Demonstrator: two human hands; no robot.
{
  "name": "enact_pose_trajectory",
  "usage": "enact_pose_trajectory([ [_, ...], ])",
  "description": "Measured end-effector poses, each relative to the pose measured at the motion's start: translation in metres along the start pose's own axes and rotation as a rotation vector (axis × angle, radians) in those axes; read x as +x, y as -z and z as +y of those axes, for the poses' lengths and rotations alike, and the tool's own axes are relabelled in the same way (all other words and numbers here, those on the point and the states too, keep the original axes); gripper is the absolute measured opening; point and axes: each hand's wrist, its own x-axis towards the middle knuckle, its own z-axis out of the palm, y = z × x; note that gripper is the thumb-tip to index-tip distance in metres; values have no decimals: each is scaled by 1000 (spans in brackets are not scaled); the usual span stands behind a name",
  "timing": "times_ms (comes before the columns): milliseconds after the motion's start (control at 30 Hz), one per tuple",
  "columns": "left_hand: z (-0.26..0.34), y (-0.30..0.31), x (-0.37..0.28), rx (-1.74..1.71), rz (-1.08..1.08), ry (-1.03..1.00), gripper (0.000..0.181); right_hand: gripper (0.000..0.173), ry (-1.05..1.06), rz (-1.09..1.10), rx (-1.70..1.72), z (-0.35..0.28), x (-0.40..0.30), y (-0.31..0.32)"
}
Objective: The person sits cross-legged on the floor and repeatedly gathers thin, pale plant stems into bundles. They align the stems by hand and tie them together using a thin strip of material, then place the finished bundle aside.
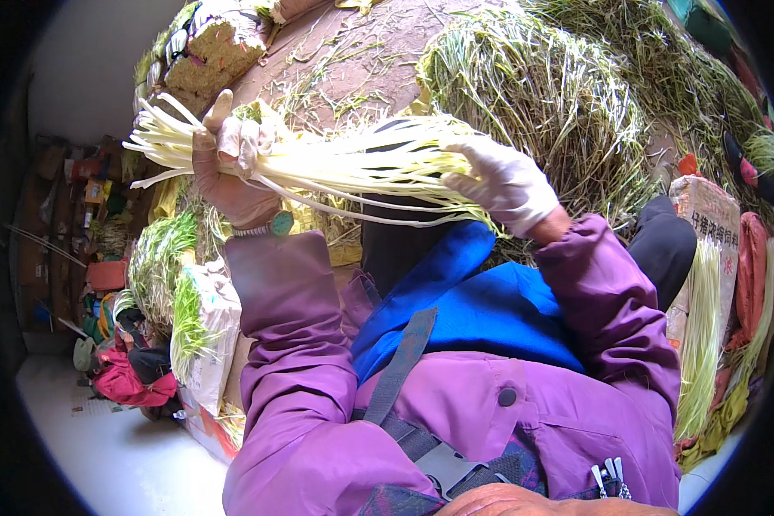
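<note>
A bundle of long pale yellow-white stems (355, 158) lies level across the view in front of me. My left hand (232, 161), in a thin glove and with a watch at the wrist, is closed around the bundle's thick end; the thumb points up. The stem ends stick out past it to the left. My right hand (503, 184), in a whitish glove, is at the bundle's thin, fanned-out end, its fingers against the stem tips; how firmly they grip cannot be told. My blue apron (477, 303) is below the bundle.
A large heap of green and dry leafy stalks (542, 109) lies beyond my right hand. Pale stems (700, 342) rest on a printed sack (703, 200) at the right. At the left, green-tipped stems (190, 322) lie on a white sack (216, 335), with a person (132, 374) beyond.
</note>
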Motion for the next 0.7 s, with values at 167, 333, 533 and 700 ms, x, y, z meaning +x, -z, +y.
enact_pose_trajectory([
  [167, -6, 5, -3, -17, -22, -9, 46, 12, -58, -161, -164, -6, 14, -2],
  [333, -9, 12, -6, -22, -6, -3, 45, 5, 79, -187, -128, -9, 11, 11],
  [533, -16, 14, -6, -20, 20, 20, 44, 16, -231, -658, 196, -28, -5, 14],
  [700, -18, 14, -5, -43, -21, 43, 44, 29, -764, -276, 658, -4, 1, 22],
])
